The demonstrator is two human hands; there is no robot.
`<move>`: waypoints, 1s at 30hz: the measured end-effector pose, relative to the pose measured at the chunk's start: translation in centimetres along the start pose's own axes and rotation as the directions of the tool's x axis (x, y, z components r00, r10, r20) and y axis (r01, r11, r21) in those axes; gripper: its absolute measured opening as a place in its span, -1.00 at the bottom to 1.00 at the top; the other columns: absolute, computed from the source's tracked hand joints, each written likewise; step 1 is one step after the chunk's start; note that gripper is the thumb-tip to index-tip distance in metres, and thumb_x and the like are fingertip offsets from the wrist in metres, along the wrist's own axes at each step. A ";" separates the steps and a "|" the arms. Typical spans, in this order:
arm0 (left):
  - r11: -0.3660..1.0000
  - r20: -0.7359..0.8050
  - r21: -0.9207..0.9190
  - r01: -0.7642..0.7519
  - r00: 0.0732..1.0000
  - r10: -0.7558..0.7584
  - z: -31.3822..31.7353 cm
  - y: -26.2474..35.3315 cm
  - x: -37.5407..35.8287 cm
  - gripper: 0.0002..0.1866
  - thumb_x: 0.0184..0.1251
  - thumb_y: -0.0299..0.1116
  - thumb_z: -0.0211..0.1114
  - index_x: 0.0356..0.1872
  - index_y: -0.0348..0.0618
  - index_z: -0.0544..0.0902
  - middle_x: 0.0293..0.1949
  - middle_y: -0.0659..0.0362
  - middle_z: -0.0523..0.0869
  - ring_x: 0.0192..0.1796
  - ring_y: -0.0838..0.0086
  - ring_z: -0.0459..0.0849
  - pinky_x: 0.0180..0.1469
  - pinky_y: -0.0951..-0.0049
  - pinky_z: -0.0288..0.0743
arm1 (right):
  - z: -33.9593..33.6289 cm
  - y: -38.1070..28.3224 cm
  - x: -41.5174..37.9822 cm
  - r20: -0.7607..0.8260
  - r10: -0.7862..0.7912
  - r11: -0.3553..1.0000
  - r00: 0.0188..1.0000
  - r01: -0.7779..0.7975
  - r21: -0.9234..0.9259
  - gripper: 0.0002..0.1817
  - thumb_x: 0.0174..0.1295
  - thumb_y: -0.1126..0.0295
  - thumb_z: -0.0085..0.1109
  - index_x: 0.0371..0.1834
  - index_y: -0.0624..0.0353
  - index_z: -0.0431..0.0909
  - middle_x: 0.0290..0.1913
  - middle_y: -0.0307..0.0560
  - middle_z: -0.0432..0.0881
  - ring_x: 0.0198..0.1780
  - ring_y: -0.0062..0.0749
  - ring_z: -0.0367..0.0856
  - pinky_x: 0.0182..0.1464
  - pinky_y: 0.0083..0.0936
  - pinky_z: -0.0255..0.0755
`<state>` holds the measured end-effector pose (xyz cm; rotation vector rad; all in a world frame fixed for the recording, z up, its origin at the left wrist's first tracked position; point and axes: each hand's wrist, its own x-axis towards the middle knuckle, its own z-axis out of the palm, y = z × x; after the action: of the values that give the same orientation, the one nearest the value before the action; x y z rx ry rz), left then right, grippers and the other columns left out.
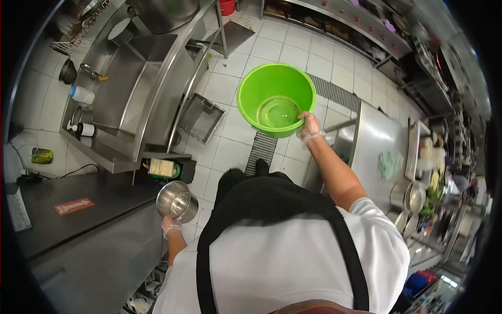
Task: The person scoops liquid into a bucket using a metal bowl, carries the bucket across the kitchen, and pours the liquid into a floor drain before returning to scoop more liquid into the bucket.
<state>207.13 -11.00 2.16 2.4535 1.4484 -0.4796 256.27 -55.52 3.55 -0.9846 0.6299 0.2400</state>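
Note:
My right hand [310, 127], in a clear plastic glove, grips the rim of a large bright green tub [251, 99]. The tub hangs out in front of me over the tiled floor, tilted so its inside shows, with a little wet residue at the bottom. Down at my left side, my left hand [170, 224], also gloved, is closed on the edge of a round steel pot [191, 208]. The pot's mouth faces up toward me, and its inside looks bare and shiny. Some fingers of both hands are hidden behind the rims.
A steel sink [115, 99] with a faucet stands at the left, above a grey bin [201, 119] on the floor. A dark counter [99, 209] runs along my left. On the right, a steel table [376, 131] holds a green cloth [390, 165]. A drain grate [334, 93] crosses the floor.

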 end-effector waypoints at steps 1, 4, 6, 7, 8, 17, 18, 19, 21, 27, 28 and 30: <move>0.999 0.038 0.030 -0.020 0.999 0.019 -0.5 1.9 -0.4 -0.77 -0.09 -0.32 0.29 -0.34 -0.03 0.74 -0.37 -0.04 0.69 -0.27 0.04 0.66 -0.24 0.20 0.52 | 1.3 0.0 4.3 0.035 0.029 1.000 0.999 -0.029 -0.002 -0.74 -0.23 0.56 0.08 -0.36 0.32 0.41 -0.35 -0.05 0.39 -0.34 -0.24 0.41 -0.23 -0.33 0.41; 0.998 0.082 0.063 0.020 0.996 -0.025 2.6 4.1 0.9 -0.75 -0.18 -0.26 0.36 -0.37 -0.01 0.74 -0.40 -0.01 0.68 -0.30 0.06 0.66 -0.26 0.20 0.52 | 9.0 -2.2 10.7 0.073 0.075 0.995 0.995 -0.069 -0.076 -0.77 -0.24 0.57 0.08 -0.41 0.29 0.41 -0.36 -0.06 0.40 -0.36 -0.26 0.40 -0.23 -0.34 0.41; 0.996 0.145 0.081 -0.021 0.989 0.009 4.7 7.2 1.8 -0.75 -0.20 -0.24 0.38 -0.39 -0.01 0.74 -0.41 0.03 0.69 -0.31 0.09 0.67 -0.28 0.19 0.53 | 13.1 -3.1 16.4 0.138 0.082 0.982 0.987 -0.056 -0.181 -0.81 -0.23 0.52 0.07 -0.46 0.28 0.42 -0.42 -0.09 0.45 -0.37 -0.25 0.46 -0.23 -0.42 0.41; 0.997 0.134 0.031 0.071 0.988 -0.074 6.1 9.3 2.2 -0.74 -0.20 -0.23 0.39 -0.38 -0.01 0.74 -0.40 0.03 0.70 -0.30 0.10 0.68 -0.28 0.19 0.54 | 15.0 -3.2 19.5 0.223 0.090 0.971 0.971 -0.036 -0.235 -0.87 -0.19 0.49 0.08 -0.52 0.25 0.41 -0.45 -0.11 0.42 -0.38 -0.30 0.42 -0.28 -0.41 0.39; 0.991 0.177 0.042 0.126 0.975 -0.132 7.3 10.7 2.7 -0.73 -0.20 -0.20 0.41 -0.38 -0.01 0.74 -0.39 0.02 0.69 -0.29 0.11 0.68 -0.27 0.18 0.54 | 16.3 -3.3 21.3 0.292 0.109 0.957 0.950 -0.022 -0.289 -0.91 -0.15 0.46 0.09 -0.57 0.22 0.41 -0.49 -0.14 0.40 -0.40 -0.35 0.38 -0.33 -0.40 0.36; 0.910 0.214 0.181 0.372 0.888 -0.406 9.7 27.2 11.6 -0.75 0.03 -0.10 0.30 -0.36 -0.02 0.69 -0.27 0.10 0.70 -0.17 0.25 0.68 -0.17 0.29 0.56 | 29.5 -8.6 36.9 0.197 0.273 0.687 0.942 -0.047 -0.726 -0.79 -0.16 0.42 0.17 -0.45 0.34 0.51 -0.49 -0.05 0.52 -0.48 -0.28 0.50 -0.43 -0.38 0.40; 0.892 0.180 0.147 0.428 0.875 -0.449 7.5 29.8 12.2 -0.77 0.06 -0.12 0.28 -0.38 -0.02 0.69 -0.27 0.10 0.70 -0.18 0.24 0.68 -0.18 0.26 0.55 | 30.5 -8.6 39.6 0.232 0.288 0.634 0.929 -0.003 -0.773 -0.78 -0.15 0.40 0.16 -0.45 0.34 0.52 -0.49 -0.05 0.52 -0.48 -0.30 0.49 -0.43 -0.39 0.40; 0.876 0.140 0.129 0.464 0.866 -0.480 7.3 31.1 12.8 -0.77 0.01 -0.10 0.31 -0.39 0.04 0.72 -0.31 0.12 0.72 -0.21 0.26 0.70 -0.22 0.27 0.57 | 31.4 -8.4 42.1 0.264 0.310 0.575 0.913 0.041 -0.817 -0.77 -0.14 0.38 0.16 -0.45 0.34 0.53 -0.49 -0.04 0.53 -0.48 -0.31 0.48 -0.43 -0.40 0.39; 0.813 0.080 0.006 0.582 0.811 -0.580 5.7 35.4 12.9 -0.80 -0.04 -0.10 0.33 -0.44 0.09 0.74 -0.38 0.12 0.73 -0.28 0.25 0.71 -0.27 0.25 0.59 | 31.5 -6.0 50.3 0.530 0.344 0.496 0.775 0.329 -0.804 -0.83 -0.07 0.40 0.16 -0.45 0.27 0.57 -0.39 0.04 0.60 -0.36 -0.18 0.58 -0.33 -0.39 0.48; 0.672 0.095 -0.317 0.670 0.727 -0.680 4.6 47.3 10.2 -0.80 0.02 -0.25 0.34 -0.30 -0.02 0.71 -0.29 0.06 0.72 -0.21 0.14 0.69 -0.18 0.20 0.56 | 41.4 -2.9 52.0 0.320 0.668 0.301 0.672 0.149 -0.942 -0.71 -0.09 0.43 0.16 -0.27 0.35 0.58 -0.31 0.02 0.62 -0.30 -0.20 0.59 -0.20 -0.37 0.49; 0.590 0.100 -0.363 0.721 0.659 -0.745 3.1 50.8 10.3 -0.80 -0.04 -0.32 0.39 -0.32 -0.05 0.71 -0.30 0.04 0.72 -0.20 0.15 0.69 -0.17 0.22 0.55 | 42.3 -1.4 53.1 0.302 0.716 0.262 0.630 0.158 -0.952 -0.69 -0.11 0.42 0.16 -0.27 0.38 0.56 -0.32 0.02 0.61 -0.32 -0.22 0.57 -0.22 -0.36 0.49; 0.459 0.081 -0.486 0.744 0.561 -0.824 0.5 57.1 10.4 -0.77 -0.17 -0.42 0.46 -0.37 -0.09 0.71 -0.35 0.02 0.71 -0.23 0.17 0.69 -0.19 0.26 0.56 | 43.9 0.2 53.1 0.311 0.732 0.163 0.607 0.287 -0.944 -0.70 -0.14 0.44 0.16 -0.30 0.37 0.55 -0.32 0.02 0.60 -0.36 -0.21 0.55 -0.26 -0.33 0.48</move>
<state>261.97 -29.99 0.25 1.3193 2.4179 -0.0236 315.52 -23.43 -10.90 -1.8616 -0.3570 1.5317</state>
